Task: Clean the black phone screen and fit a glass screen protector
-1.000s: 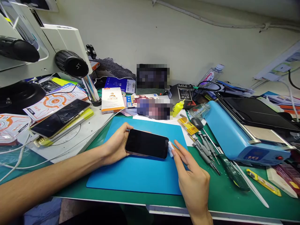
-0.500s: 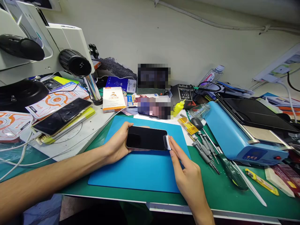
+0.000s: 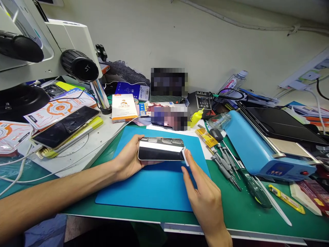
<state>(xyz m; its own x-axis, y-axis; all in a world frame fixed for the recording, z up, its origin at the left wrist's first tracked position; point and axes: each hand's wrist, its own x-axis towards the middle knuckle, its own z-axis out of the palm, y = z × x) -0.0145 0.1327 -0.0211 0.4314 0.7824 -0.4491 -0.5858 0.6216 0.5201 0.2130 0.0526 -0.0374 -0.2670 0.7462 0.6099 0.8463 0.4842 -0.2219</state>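
Note:
My left hand [image 3: 130,156] grips one end of a smartphone [image 3: 156,155] with a glossy black screen, its fingers partly hidden behind it. Bright bands of reflected light cross the glass. At the phone's right end, my right hand [image 3: 204,192] holds a small white piece [image 3: 185,158], like a wipe or tab, under its fingertips against the screen's edge. The right thumb stands apart, below the phone's corner. The phone is held above a blue mat [image 3: 144,188], its screen tilted.
Left stands a microscope [image 3: 74,37], with another phone [image 3: 66,127] on a stack beside it. On the right are screwdrivers [image 3: 226,164], a green-handled screwdriver [image 3: 254,190], a yellow cutter [image 3: 286,199] and a blue machine [image 3: 246,147]. A yellow bottle [image 3: 196,118] stands behind the mat.
The phone has tilted, so bright reflections now cross its formerly dark screen. My right thumb has moved away from the white piece, and the hand has turned slightly.

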